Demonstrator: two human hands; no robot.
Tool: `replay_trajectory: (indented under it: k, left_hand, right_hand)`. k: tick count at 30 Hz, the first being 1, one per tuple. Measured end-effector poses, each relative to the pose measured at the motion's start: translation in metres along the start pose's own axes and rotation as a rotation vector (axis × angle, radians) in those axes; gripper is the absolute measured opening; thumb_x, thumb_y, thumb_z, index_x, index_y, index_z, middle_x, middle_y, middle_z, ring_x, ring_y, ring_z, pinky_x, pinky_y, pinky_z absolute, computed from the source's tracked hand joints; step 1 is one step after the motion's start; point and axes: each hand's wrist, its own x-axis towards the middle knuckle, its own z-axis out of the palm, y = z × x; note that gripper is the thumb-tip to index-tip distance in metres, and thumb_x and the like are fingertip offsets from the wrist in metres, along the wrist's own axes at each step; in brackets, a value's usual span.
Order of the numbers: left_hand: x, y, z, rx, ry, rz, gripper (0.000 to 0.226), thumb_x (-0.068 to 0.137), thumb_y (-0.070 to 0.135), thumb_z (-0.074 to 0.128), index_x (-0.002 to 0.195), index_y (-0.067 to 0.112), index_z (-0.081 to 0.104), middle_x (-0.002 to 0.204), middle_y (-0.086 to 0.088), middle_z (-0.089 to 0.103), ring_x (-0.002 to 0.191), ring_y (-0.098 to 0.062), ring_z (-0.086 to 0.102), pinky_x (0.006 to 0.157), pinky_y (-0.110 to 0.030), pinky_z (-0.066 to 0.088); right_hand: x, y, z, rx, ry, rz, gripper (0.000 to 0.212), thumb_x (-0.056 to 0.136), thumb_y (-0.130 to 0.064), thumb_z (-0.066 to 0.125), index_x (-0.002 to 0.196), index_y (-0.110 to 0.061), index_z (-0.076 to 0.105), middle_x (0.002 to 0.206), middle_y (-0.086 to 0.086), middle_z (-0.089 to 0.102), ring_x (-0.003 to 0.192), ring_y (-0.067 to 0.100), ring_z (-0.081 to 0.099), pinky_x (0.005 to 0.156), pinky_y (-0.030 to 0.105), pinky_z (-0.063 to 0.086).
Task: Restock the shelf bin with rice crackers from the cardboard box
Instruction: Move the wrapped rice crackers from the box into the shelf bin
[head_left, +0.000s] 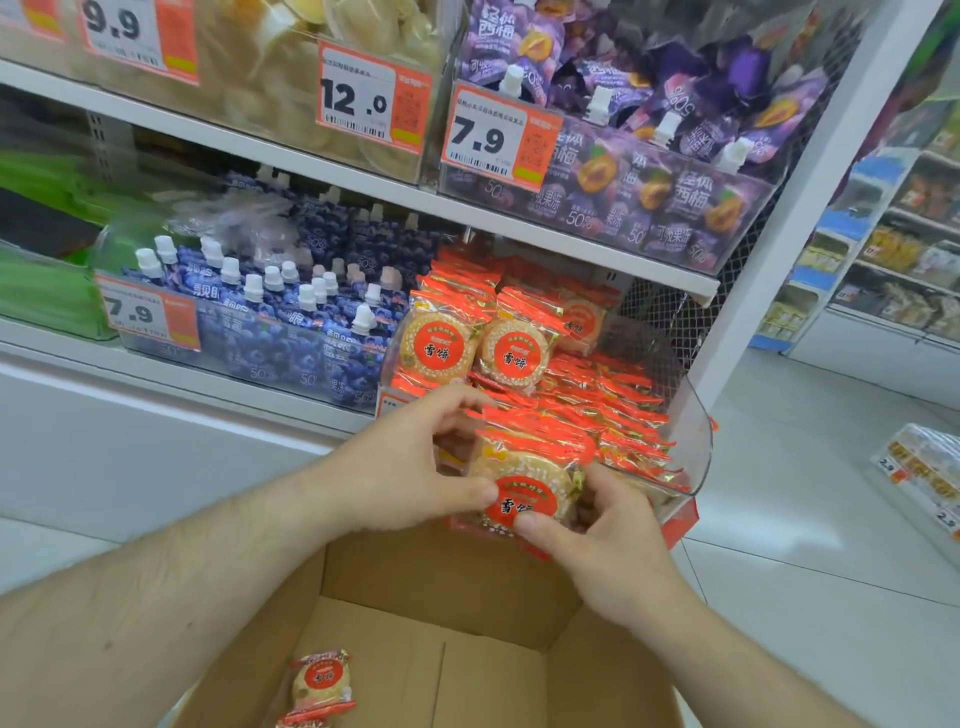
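A stack of rice cracker packs (524, 475) in red and clear wrappers is held between both hands at the front of the clear shelf bin (693, 441). My left hand (415, 462) grips its left side, thumb on the front label. My right hand (597, 530) holds its lower right side, thumb on the label's bottom edge. The bin holds several more cracker packs (511, 353), some standing upright at the back. Below, the open cardboard box (467, 644) holds one single cracker pack (321, 685) on its floor.
Blue spouted jelly pouches (291, 322) fill the bin to the left, purple plum jelly pouches (675, 202) the shelf above. A white shelf upright (810, 208) stands at the right, with an aisle floor and other shelves (904, 260) beyond.
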Motion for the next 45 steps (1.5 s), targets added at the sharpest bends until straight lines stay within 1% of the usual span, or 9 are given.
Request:
replay_trajectory:
  k: [3,5,8,13,20,26,29,40,45]
  left_hand:
    - [0.009,-0.001,-0.012,0.149,0.197,0.038,0.043,0.079,0.03,0.076,0.114,0.04,0.053,0.109,0.028,0.056,0.102,0.013,0.052,0.081,-0.008,0.04]
    - [0.014,-0.006,-0.018,0.304,0.252,0.054,0.035,0.082,0.028,0.071,0.111,0.04,0.055,0.113,0.03,0.05,0.111,0.006,0.046,0.094,-0.016,0.038]
    - [0.02,-0.016,-0.015,0.581,0.198,0.028,0.043,0.084,0.03,0.065,0.125,0.037,0.055,0.134,0.02,0.044,0.129,-0.009,0.028,0.111,-0.038,0.025]
    - [0.029,-0.031,-0.004,0.78,0.101,0.005,0.065,0.086,0.037,0.058,0.146,0.039,0.032,0.149,0.014,0.029,0.137,-0.014,0.012,0.116,-0.039,0.008]
    - [0.036,-0.043,0.0,0.799,0.166,0.057,0.06,0.083,0.03,0.055,0.141,0.039,0.042,0.13,0.014,0.043,0.124,-0.017,0.028,0.115,-0.035,0.011]
    - [0.035,-0.046,0.0,0.784,0.201,0.084,0.059,0.08,0.029,0.048,0.138,0.036,0.047,0.123,0.014,0.046,0.119,-0.016,0.03,0.114,-0.034,0.011]
    - [0.035,-0.048,0.001,0.78,0.211,0.095,0.059,0.074,0.027,0.046,0.133,0.034,0.054,0.116,0.012,0.051,0.115,-0.019,0.036,0.114,-0.043,0.02]
    - [0.037,-0.043,0.003,0.776,0.181,0.052,0.06,0.076,0.033,0.043,0.136,0.038,0.049,0.122,0.016,0.047,0.119,-0.014,0.031,0.117,-0.041,0.012]
    - [0.035,-0.039,-0.003,0.698,0.263,0.088,0.056,0.082,0.024,0.057,0.137,0.033,0.05,0.125,0.017,0.053,0.121,-0.01,0.036,0.113,-0.032,0.016]
  right_hand:
    - [0.023,-0.011,-0.027,0.048,0.184,0.017,0.025,0.076,-0.003,0.079,0.094,-0.015,0.067,0.081,-0.003,0.075,0.075,0.012,0.07,0.068,0.03,0.058]
    - [0.047,-0.012,-0.044,0.065,0.291,0.054,0.022,0.079,-0.006,0.077,0.097,-0.014,0.068,0.085,0.003,0.075,0.08,0.02,0.072,0.071,0.038,0.059]
    - [0.091,-0.005,-0.064,-0.011,0.377,0.114,0.019,0.08,-0.012,0.077,0.096,-0.015,0.067,0.084,0.002,0.072,0.079,0.022,0.069,0.074,0.037,0.057]
    - [0.163,0.02,-0.077,-0.172,0.391,0.188,0.019,0.079,-0.021,0.078,0.09,-0.022,0.063,0.09,0.0,0.07,0.086,0.023,0.067,0.087,0.048,0.055]
    - [0.224,0.043,-0.064,-0.194,0.348,0.254,0.045,0.079,-0.025,0.079,0.117,-0.01,0.061,0.101,0.004,0.069,0.094,0.024,0.067,0.09,0.045,0.054]
    - [0.239,0.048,-0.059,-0.314,0.449,0.339,0.031,0.081,-0.028,0.077,0.096,-0.005,0.061,0.093,0.011,0.065,0.087,0.028,0.063,0.079,0.038,0.053]
    - [0.243,0.046,-0.058,-0.404,0.487,0.349,0.032,0.079,-0.032,0.077,0.084,-0.007,0.06,0.091,0.013,0.066,0.087,0.031,0.064,0.079,0.04,0.055]
    - [0.252,0.044,-0.047,-0.516,0.332,0.412,0.026,0.088,-0.028,0.068,0.094,-0.007,0.055,0.087,0.008,0.059,0.071,0.023,0.056,0.065,0.033,0.046]
    - [0.242,0.044,-0.053,-0.533,0.328,0.444,0.048,0.084,-0.029,0.072,0.119,-0.005,0.049,0.108,0.015,0.062,0.096,0.033,0.062,0.083,0.044,0.054]
